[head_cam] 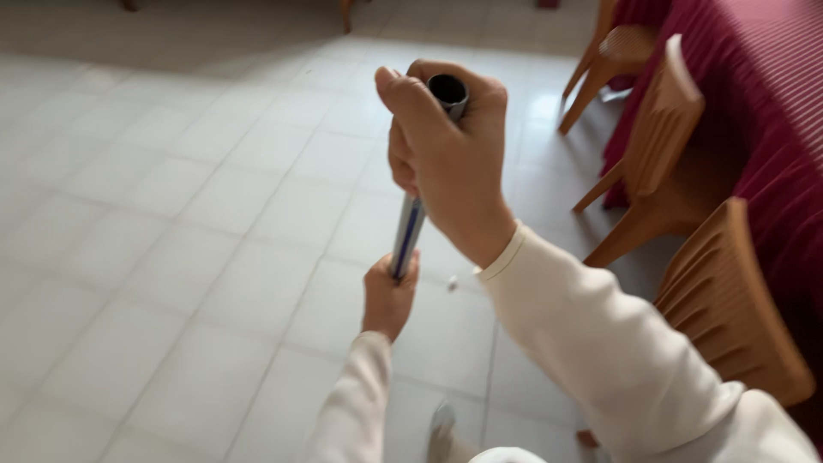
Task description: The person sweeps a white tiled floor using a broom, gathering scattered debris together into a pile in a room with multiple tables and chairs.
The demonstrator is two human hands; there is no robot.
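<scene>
Pole: a long grey pole with a blue stripe (408,230) stands nearly upright in front of the person, its hollow dark top end showing at the upper fist; its lower part is hidden behind the lower hand, so what it ends in cannot be told.
Right hand: the right hand (447,150) sits at the top of the pole, fingers (480,94) clenched around it, thumb up along the side. A grip at the very end gives leverage and steering.
Left hand: the left hand (387,296) is lower down, fist wrapped around the shaft, well apart from the upper hand. Two spaced grips keep a long handle steady.
Sleeves: both arms wear cream long sleeves (600,343).
Floor: pale square tiles (171,257) lie beneath the pole; a small light speck (452,283) rests on them just beside the lower hand in the view.
Chairs: wooden slatted chairs (729,300) stand at the right, pushed toward the worktop.
Worktop: it is draped in a dark red pleated cloth (771,129) reaching the floor.
Shoe: a light shoe tip (441,429) shows near the bottom edge, blurred.
</scene>
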